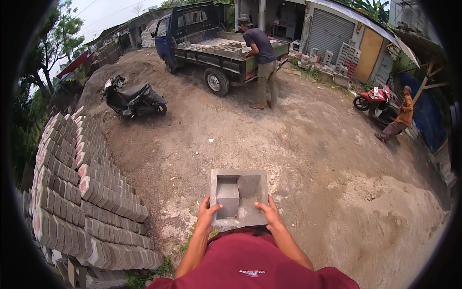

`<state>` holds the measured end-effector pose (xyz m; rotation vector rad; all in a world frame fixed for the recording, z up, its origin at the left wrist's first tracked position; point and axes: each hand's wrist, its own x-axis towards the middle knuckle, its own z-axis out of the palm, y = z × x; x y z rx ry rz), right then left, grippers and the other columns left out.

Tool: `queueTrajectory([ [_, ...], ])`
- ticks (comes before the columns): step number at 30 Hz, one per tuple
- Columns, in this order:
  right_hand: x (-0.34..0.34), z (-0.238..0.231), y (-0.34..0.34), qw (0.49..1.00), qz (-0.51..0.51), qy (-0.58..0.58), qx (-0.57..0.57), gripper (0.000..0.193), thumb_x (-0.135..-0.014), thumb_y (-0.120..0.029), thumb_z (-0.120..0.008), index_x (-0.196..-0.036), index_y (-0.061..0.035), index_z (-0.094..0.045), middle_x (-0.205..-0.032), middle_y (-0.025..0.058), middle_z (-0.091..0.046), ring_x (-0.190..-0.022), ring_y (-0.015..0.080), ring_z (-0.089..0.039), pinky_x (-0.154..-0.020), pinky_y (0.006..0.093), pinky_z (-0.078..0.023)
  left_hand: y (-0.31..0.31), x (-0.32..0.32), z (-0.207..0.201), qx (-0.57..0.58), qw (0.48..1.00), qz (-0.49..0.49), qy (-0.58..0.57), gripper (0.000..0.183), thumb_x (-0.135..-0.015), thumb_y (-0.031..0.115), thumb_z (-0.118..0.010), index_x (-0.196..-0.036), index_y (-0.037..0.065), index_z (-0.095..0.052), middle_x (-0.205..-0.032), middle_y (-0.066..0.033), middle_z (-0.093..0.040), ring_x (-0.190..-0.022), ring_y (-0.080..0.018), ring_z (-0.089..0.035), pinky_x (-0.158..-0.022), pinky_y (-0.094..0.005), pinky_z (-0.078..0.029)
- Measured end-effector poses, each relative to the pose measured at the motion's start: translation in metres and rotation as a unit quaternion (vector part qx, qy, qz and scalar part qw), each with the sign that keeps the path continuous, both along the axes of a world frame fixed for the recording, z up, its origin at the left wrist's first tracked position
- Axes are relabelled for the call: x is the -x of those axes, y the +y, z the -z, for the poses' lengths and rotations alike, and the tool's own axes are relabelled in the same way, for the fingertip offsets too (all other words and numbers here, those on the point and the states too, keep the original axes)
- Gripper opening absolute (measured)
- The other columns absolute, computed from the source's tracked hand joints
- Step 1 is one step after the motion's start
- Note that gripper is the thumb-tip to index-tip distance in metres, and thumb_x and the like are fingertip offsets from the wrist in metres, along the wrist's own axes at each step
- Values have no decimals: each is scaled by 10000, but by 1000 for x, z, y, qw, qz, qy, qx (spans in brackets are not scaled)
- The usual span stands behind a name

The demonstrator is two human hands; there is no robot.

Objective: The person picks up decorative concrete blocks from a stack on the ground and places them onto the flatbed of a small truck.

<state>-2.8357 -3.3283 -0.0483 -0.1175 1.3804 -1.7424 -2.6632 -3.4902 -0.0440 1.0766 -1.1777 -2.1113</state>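
A square grey concrete vent block is held in front of my body at waist height. It has a thick rim and a raised cube-like part inside, with gaps through which the ground shows. My left hand grips its left side, thumb over the front rim. On the opposite side my right hand is closed round the edge, its thumb lying on the rim. The fingers beneath the block are mostly hidden.
Ahead stands a blue pickup truck with similar blocks on its bed; a person leans over it. Stacked pavers rise at left. A black motorbike, red motorbike, seated person and sand pile surround the dirt yard.
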Motion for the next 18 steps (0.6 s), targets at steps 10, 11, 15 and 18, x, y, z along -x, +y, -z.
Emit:
queueTrajectory([
  [10,178,65,-196,999,-40,-1,10,808,-791,-122,-697,-1471,-9,-274,-1294,202,-523,-1157,284,-545,-951,384,-467,-178,164,60,37,998,-51,-2,670,-705,25,-619,-1354,-2,-457,-1123,-146,-601,-996,-239,-604,-854,-345,-492],
  [11,198,76,-218,999,-48,-5,15,810,-789,-124,-697,-1470,-8,-274,-1295,205,-521,-1158,285,-542,-950,386,-466,-200,181,67,27,998,-50,0,715,-703,25,-630,-1388,-5,-427,-1168,-154,-588,-1037,-246,-595,-885,-352,-482],
  [15,276,101,-311,997,-78,8,12,825,-780,-129,-697,-1474,-4,-267,-1303,216,-510,-1165,288,-535,-947,395,-465,-287,254,103,29,997,-66,27,760,-701,25,-636,-1422,-5,-398,-1206,-160,-576,-1067,-254,-590,-905,-356,-477],
  [18,332,106,-379,995,-92,26,0,850,-780,-130,-697,-1486,0,-242,-1306,222,-507,-1171,289,-531,-948,396,-465,-354,304,123,25,996,-74,53,762,-701,25,-635,-1424,-8,-393,-1200,-159,-577,-1066,-256,-589,-902,-357,-479],
])
